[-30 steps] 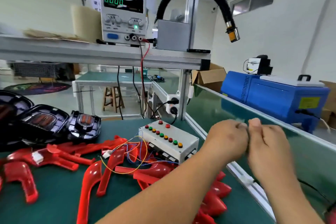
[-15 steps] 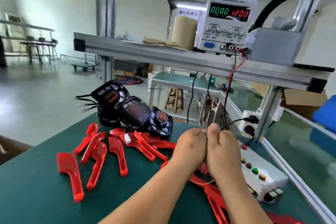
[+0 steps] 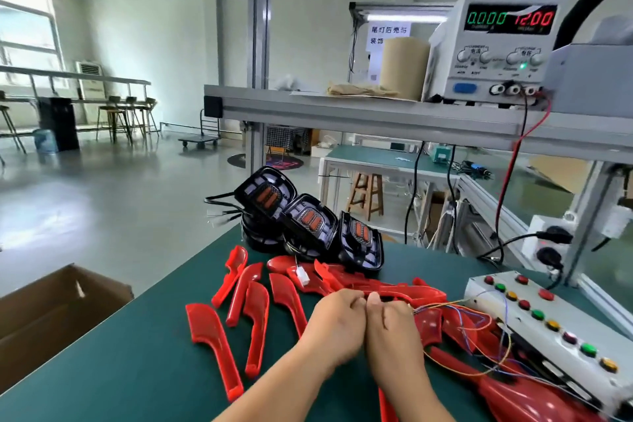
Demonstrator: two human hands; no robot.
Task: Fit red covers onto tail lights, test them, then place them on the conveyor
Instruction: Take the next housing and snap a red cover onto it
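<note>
Our left hand (image 3: 337, 325) and right hand (image 3: 390, 331) are held side by side low in the middle of the view, above the green bench (image 3: 137, 363), with the thumbs touching each other. The fingers of both hands are curled under and hidden behind the backs of the hands, so we cannot tell if they pinch anything.

The red covers (image 3: 255, 329) lie loose on the bench, some at 9 o'clock from the hands, and more in a pile from 12 to 4 o'clock. The black tail lights (image 3: 308, 223) lean on each other in a row at 12 o'clock, beyond the covers. At 3 o'clock is a white button box (image 3: 555, 329), and thin wires (image 3: 459, 310) go from it towards our right hand. The power supply (image 3: 496, 44) stands on the shelf (image 3: 376, 110) at 1 o'clock. A carton (image 3: 51, 312) is beside the bench at 9 o'clock.
</note>
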